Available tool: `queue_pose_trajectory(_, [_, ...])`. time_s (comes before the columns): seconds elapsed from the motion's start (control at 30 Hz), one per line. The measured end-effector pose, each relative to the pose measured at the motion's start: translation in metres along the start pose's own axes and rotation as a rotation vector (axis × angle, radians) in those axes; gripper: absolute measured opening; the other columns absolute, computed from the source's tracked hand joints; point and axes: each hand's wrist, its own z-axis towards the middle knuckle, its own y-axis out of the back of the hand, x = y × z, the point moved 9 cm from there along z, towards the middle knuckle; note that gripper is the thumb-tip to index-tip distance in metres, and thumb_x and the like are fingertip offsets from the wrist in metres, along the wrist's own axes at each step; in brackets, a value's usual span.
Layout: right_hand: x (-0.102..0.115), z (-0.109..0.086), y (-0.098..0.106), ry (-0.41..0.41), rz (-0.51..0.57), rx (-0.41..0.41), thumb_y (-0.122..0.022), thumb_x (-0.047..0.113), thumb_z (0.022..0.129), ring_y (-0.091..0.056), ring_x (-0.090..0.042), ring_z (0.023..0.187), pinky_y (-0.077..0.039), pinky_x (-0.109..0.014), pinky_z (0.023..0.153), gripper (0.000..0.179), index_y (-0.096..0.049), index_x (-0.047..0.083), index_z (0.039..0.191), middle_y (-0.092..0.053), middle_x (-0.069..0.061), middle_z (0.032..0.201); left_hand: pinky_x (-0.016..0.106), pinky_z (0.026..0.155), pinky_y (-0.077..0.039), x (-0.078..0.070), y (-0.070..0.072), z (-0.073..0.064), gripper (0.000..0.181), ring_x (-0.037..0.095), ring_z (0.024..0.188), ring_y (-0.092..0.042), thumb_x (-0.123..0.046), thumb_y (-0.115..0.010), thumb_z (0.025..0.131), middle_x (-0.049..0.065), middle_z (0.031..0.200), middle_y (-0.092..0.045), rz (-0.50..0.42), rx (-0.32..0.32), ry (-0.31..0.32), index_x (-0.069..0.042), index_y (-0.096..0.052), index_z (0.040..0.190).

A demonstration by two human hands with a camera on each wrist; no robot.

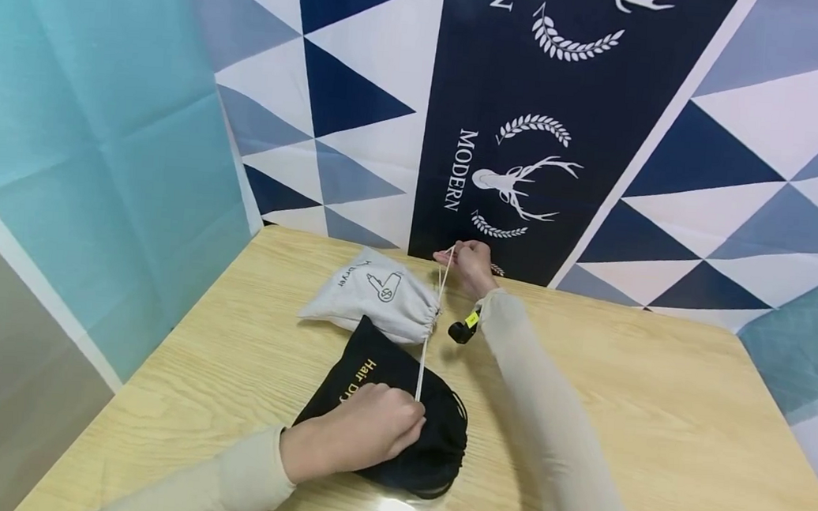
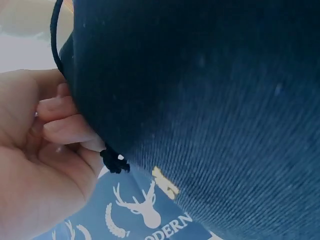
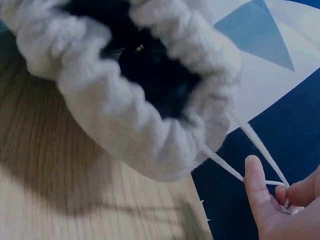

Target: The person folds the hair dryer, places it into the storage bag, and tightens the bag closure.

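A light grey drawstring bag (image 1: 378,291) with a hair dryer drawing lies on the table. White drawstrings (image 1: 422,367) run from its gathered mouth to both hands. My left hand (image 1: 375,431) grips one cord end above a black drawstring bag (image 1: 432,439) marked in gold letters. Up at the back, my right hand (image 1: 472,264) pinches the other cord, which loops round its fingers in the right wrist view. There the grey bag's ruffled mouth (image 3: 100,105) is partly open, with something dark inside. In the left wrist view, curled fingers (image 2: 65,125) are beside the black bag (image 2: 200,100); the white cord is not visible.
Both bags lie on a light wooden table (image 1: 655,399). A black wrist camera (image 1: 462,330) with a yellow label hangs under the right wrist. Patterned cloth (image 1: 365,70) stands along the table's back edge, and a teal cloth (image 1: 103,147) along the left.
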Motion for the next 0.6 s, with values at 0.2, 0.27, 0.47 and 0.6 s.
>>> queue_pose_trajectory(0.2, [-0.006, 0.0, 0.025, 0.018, -0.07, -0.088, -0.035, 0.008, 0.108, -0.073, -0.022, 0.088, -0.053, -0.035, 0.093, 0.027, -0.045, -0.013, 0.123, -0.064, -0.024, 0.101, 0.024, 0.05, -0.047, -0.015, -0.006, -0.001, 0.03, 0.004, 0.056, -0.056, -0.014, -0.063, 0.093, -0.01, 0.061, -0.05, -0.075, 0.013, -0.129, -0.017, -0.052, 0.065])
queue_pose_trajectory(0.27, [-0.006, 0.0, 0.03, 0.03, -0.085, -0.065, -0.036, 0.008, 0.108, -0.073, -0.022, 0.088, -0.051, -0.037, 0.096, 0.026, -0.047, -0.012, 0.119, -0.064, -0.023, 0.101, 0.022, 0.051, -0.046, -0.014, -0.009, 0.0, 0.032, 0.002, 0.057, -0.054, -0.015, -0.063, 0.093, -0.011, 0.06, -0.049, -0.117, 0.033, -0.135, -0.018, -0.051, 0.064])
queue_pose_trajectory(0.47, [0.006, -0.018, 0.015, 0.18, -0.384, 0.168, -0.045, 0.009, 0.106, -0.066, -0.022, 0.086, -0.053, -0.044, 0.091, 0.021, -0.056, -0.01, 0.107, -0.063, -0.018, 0.098, 0.018, 0.047, -0.038, 0.004, 0.003, 0.006, 0.029, -0.001, 0.051, -0.043, -0.025, -0.061, 0.098, -0.009, 0.071, -0.048, -0.135, -0.009, -0.058, -0.019, -0.061, 0.07])
queue_pose_trajectory(0.6, [0.027, -0.058, 0.006, 0.448, -0.857, 0.261, -0.052, 0.007, 0.101, -0.064, -0.03, 0.089, -0.052, -0.044, 0.082, 0.022, -0.067, -0.002, 0.114, -0.068, -0.018, 0.102, 0.022, 0.041, -0.034, 0.03, 0.021, 0.007, 0.023, 0.007, 0.052, -0.045, -0.037, -0.06, 0.098, 0.0, 0.089, -0.049, 0.035, -0.096, 0.055, -0.015, -0.068, 0.098])
